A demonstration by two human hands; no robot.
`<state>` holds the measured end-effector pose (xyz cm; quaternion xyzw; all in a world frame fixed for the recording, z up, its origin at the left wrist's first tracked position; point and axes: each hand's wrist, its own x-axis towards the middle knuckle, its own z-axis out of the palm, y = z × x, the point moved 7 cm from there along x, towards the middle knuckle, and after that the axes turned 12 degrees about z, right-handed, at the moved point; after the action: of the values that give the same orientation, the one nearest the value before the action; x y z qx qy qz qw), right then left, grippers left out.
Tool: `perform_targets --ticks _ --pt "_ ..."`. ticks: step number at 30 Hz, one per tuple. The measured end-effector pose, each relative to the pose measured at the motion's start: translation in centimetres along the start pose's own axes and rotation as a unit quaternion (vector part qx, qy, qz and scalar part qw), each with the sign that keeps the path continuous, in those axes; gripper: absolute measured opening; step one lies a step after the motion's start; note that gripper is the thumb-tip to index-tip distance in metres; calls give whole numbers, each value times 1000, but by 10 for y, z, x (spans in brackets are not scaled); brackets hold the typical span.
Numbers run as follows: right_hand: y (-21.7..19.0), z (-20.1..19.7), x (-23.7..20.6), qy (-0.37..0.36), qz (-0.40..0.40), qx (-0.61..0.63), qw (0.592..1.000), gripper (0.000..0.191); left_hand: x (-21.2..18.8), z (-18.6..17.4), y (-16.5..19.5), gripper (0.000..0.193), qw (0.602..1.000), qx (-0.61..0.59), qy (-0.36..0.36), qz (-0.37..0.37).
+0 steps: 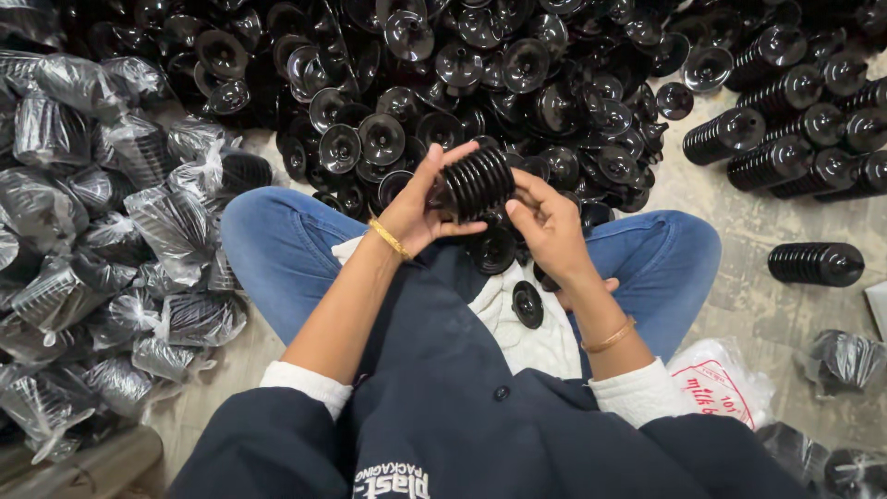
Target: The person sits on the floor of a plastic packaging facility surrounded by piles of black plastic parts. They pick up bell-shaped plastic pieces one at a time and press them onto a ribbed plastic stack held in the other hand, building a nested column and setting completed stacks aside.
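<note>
1. While I watch from the head camera, my left hand (418, 205) is raised palm-up over the lap, fingers curled round the near end of a stack of black discs (475, 181), thumb laid across its lower edge.
2. Right of that stack, my right hand (547, 226) bends at the wrist, fingertips (519, 190) closed against its far end.
3. Beyond the stack lies a heap of loose black discs (443, 74).
4. Below the stack, 1 single disc (528, 304) rests on the white cloth (531, 337) in my lap.
5. Left of the stack sit bagged stacks (102, 240).
</note>
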<state>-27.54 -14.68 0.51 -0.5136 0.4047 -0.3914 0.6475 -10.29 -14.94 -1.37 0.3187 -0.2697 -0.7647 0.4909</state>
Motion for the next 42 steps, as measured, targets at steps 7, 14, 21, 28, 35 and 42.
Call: perform_targets --ticks 7,14,21,28,35,42 --pt "-35 -6 -16 113 -16 -213 970 34 -9 17 4 69 999 -40 -19 18" --pt "-51 0 -26 143 -75 -221 962 30 -11 24 -3 64 998 -54 -6 17" --pt "-49 4 -32 129 -76 -201 968 40 -8 24 -11 62 998 -55 13 22" --pt "-56 11 -35 133 -92 -206 965 58 -7 24 -14 61 997 -78 5 20" --pt "-55 12 -34 124 -104 -228 960 54 -10 20 -13 62 997 -75 14 24" --pt "-16 13 -58 35 -17 -388 921 22 -14 -1 8 64 993 -97 23 65"
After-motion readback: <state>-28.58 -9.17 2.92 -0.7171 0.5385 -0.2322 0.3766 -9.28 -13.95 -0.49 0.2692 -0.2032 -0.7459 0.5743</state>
